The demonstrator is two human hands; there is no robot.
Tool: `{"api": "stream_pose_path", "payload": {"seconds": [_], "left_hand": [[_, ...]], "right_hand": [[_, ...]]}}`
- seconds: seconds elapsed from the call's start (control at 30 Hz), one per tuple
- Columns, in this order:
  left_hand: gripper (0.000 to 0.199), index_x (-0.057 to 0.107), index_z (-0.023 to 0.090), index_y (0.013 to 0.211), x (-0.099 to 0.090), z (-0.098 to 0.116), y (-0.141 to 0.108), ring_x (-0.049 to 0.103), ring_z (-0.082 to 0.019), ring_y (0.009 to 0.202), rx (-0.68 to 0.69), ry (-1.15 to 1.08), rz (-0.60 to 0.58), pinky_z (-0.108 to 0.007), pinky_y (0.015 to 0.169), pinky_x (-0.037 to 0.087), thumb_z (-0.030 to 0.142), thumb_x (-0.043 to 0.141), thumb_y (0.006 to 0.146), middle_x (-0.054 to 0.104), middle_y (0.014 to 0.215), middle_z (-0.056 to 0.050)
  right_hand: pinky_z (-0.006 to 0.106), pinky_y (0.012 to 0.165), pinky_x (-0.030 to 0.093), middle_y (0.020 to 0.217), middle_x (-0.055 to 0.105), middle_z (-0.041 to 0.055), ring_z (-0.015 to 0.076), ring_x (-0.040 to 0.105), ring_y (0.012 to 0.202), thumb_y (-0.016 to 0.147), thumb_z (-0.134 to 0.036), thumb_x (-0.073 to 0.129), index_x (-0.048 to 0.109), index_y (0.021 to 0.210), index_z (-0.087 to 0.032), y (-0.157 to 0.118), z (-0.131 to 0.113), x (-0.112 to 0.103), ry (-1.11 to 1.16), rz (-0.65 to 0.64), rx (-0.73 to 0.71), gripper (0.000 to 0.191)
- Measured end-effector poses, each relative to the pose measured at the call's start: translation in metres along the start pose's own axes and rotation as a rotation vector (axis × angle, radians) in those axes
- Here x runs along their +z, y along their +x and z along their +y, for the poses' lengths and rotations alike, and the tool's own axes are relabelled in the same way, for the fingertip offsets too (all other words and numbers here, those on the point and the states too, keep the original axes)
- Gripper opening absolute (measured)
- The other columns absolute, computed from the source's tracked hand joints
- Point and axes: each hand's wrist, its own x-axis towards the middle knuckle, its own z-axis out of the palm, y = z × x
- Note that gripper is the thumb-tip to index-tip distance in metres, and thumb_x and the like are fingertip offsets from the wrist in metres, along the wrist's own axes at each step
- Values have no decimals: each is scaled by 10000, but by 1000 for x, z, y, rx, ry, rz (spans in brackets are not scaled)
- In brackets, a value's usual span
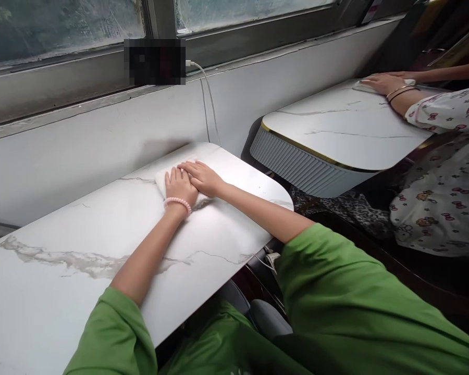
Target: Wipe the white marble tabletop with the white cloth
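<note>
A pale cloth lies folded on the white marbled table, near the wall side. My left hand, with a pink beaded bracelet at the wrist, presses flat on it with fingers stretched out. From the right, my right hand reaches over the same cloth, its fingers extended and overlapping the left hand's fingers. Both palms face down, and most of the cloth is hidden under them.
A co-worker's hands rest on another white cloth at a second marbled table, back right. A blurred dark object stands on the window ledge, with a white cable hanging down. A grey seat is below my table.
</note>
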Motion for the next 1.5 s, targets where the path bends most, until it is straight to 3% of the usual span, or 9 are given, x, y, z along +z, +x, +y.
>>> {"api": "stream_pose_path", "payload": {"seconds": [0.3,0.37,0.47,0.6,0.77,1.17,1.33,1.5], "left_hand": [[610,260,-43,1441,-2,108,-73,176,-337,1416,264,-138,-109,-506,1172,61,269,314,919,315,1496,-209],[608,259,-36,1444,-1,123,-78,185,-334,1415,318,-150,-106,-507,1173,67,276,313,926,316,1495,-209],[596,291,-24,1439,1,134,-75,214,-327,1409,337,-150,-74,-491,1174,94,287,315,931,331,1489,-205],[581,327,-7,1429,6,131,-57,242,-312,1400,316,-171,-44,-472,1173,117,291,318,930,357,1478,-192],[570,336,4,1428,15,115,-17,250,-295,1397,225,-172,-38,-457,1174,111,271,330,925,370,1472,-182],[539,372,33,1415,31,46,89,289,-262,1377,30,-153,12,-427,1170,122,246,303,924,396,1462,-149],[496,446,46,1360,35,34,113,361,-258,1323,8,-144,48,-411,1163,153,218,292,921,471,1395,-148],[510,417,43,1381,34,31,118,317,-254,1356,20,-120,21,-417,1169,132,229,269,929,424,1437,-149]], "right_hand": [[506,1132,260,1455,436,50,232,367,1359,828,-193,304,363,1417,-214,-150,-4,-58,-45,39,81,592],[514,1125,273,1449,443,47,241,390,1342,830,-201,313,367,1413,-232,-170,-1,-67,-55,62,115,586],[524,1112,293,1417,478,58,256,426,1312,825,-205,331,391,1392,-239,-178,8,-73,-57,83,149,571],[539,1083,322,1369,521,70,277,458,1275,817,-206,343,432,1358,-239,-160,22,-73,-62,83,143,550],[515,1062,347,1340,547,58,272,481,1246,826,-212,343,471,1320,-247,-113,46,-65,-31,83,80,512],[451,1030,387,1312,578,83,257,523,1185,776,-183,345,502,1274,-172,24,98,-29,7,43,-7,522],[464,1006,405,1281,599,87,269,541,1151,747,-172,354,516,1262,-157,49,108,-24,8,59,17,540],[482,997,407,1290,594,83,283,537,1149,749,-184,352,517,1266,-156,52,107,-24,2,68,27,543]]}}
